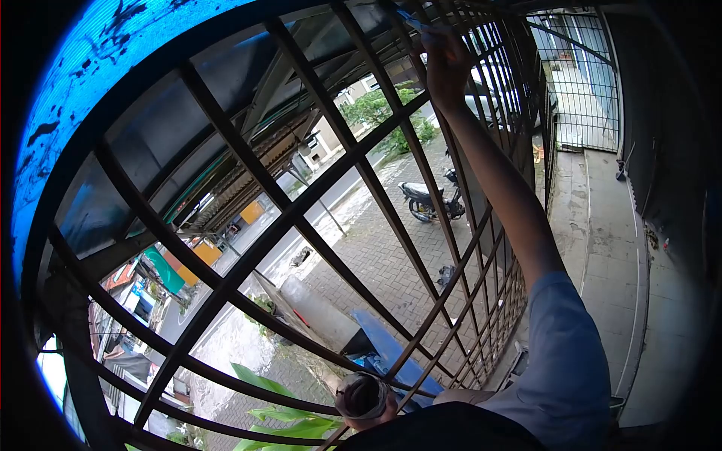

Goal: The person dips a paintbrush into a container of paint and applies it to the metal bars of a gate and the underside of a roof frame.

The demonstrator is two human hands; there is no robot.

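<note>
My right hand (pixel 445 66) is raised high against the metal bars (pixel 316 199), fingers closed around what looks like a blue-handled paintbrush (pixel 412 21). Its far end is too dark and small to make out. Low down, close to my body, my left hand (pixel 389 410) grips a cup (pixel 362 397). The cup's mouth faces up and its inside is dark. Only a few fingers of that hand show beside the cup; the rest is hidden. The brown bars cross in a grid right in front of me.
Beyond the bars are a parked motorcycle (pixel 432 197), a paved yard (pixel 376 248), a blue panel (pixel 387 346) and green leaves (pixel 282 428). On my right runs a tiled walkway (pixel 602 225) with a mesh gate (pixel 579 83) at its end. A blue sheet (pixel 83 75) hangs overhead.
</note>
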